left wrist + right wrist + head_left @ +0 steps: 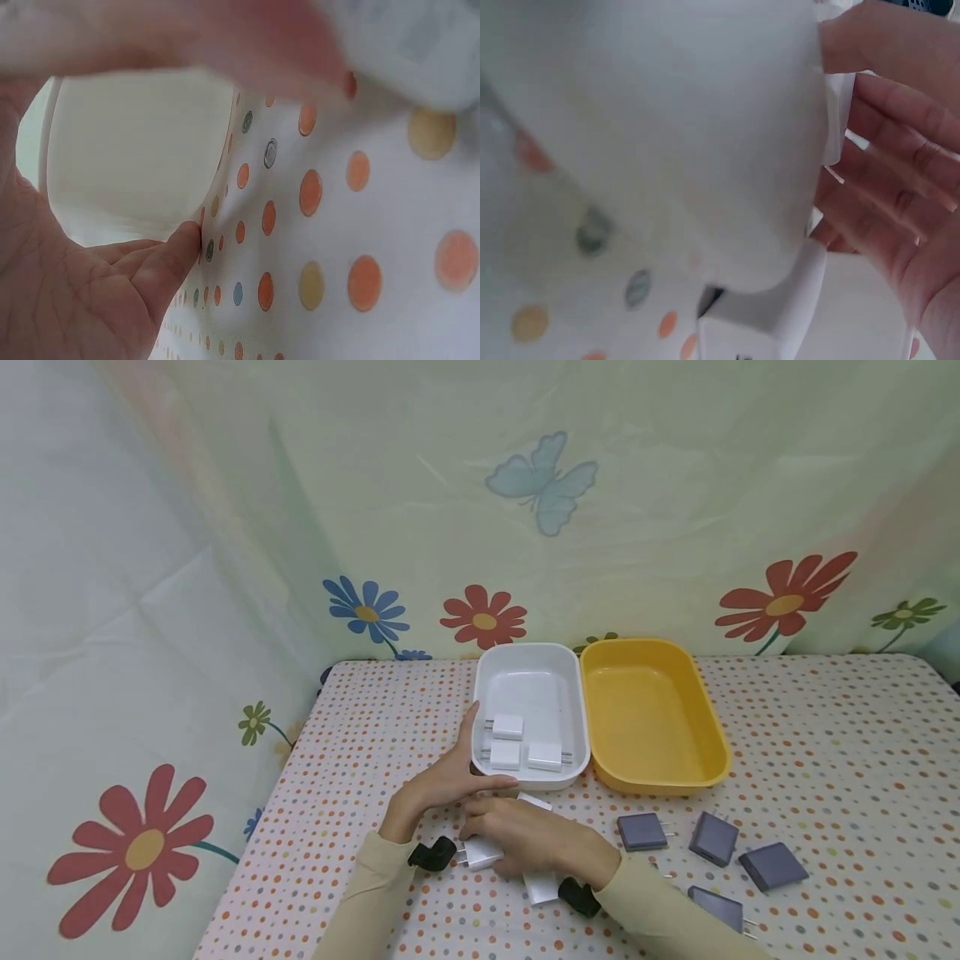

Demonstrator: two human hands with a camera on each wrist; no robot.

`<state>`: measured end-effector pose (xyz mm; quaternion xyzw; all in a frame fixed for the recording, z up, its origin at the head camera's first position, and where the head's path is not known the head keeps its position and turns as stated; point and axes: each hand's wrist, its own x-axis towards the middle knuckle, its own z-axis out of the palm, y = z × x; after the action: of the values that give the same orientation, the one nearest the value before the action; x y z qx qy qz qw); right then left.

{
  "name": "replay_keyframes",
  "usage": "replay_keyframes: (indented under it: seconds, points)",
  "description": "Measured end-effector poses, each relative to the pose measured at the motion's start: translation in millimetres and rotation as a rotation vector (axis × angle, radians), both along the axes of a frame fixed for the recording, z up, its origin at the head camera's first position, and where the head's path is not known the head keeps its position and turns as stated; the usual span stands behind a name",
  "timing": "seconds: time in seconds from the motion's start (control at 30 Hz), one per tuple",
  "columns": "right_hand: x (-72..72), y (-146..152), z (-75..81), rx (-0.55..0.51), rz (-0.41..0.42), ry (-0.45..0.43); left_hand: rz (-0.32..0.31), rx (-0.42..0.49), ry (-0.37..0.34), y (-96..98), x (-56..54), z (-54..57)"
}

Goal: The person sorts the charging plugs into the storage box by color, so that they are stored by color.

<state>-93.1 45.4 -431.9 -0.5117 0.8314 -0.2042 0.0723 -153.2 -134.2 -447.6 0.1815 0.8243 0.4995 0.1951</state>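
Note:
In the head view my left hand (442, 777) steadies a white plastic bin (531, 658) at its near left corner, fingers along the side and thumb at the front rim. Three white plug chargers (507, 727) lie inside that bin. Just in front of it, my right hand (525, 837) holds a white charger (482, 853), its prongs toward the left. Two other white chargers (540, 887) lie on the table around this hand, partly covered. In the right wrist view the thumb and fingers curl about a white charger (838, 120); a blurred pale shape blocks much else.
A yellow bin (652, 785) stands against the white bin's right side. Several dark purple-grey chargers (773, 866) lie at the front right, one mostly under the right forearm. The table has a dotted cloth (825, 752); a flowered curtain (637, 568) hangs behind.

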Motion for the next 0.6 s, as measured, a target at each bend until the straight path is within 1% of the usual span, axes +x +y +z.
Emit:
replay_keyframes:
  seconds: [0.1, 0.2, 0.37, 0.5, 0.6]
  points:
    - [-0.7, 7.5, 2.3, -0.002, 0.022, -0.039, 0.005, -0.01, -0.002, 1.5, 1.3, 0.0]
    - [-1.3, 15.4, 6.9, -0.018, 0.045, -0.098, 0.008, -0.015, -0.004, 1.0, 2.2, -0.7]
    - [-6.4, 32.5, 20.7, -0.049, 0.047, -0.2, -0.026, 0.003, 0.015, 0.9, -1.1, -3.9]
    - [-19.0, 47.0, 37.7, -0.093, 0.038, -0.25, -0.053, 0.014, 0.013, -0.6, -3.9, -4.0]
    - [-33.7, 57.8, 54.1, -0.151, 0.019, -0.265, -0.065, 0.022, 0.013, -1.5, -5.1, -3.9]
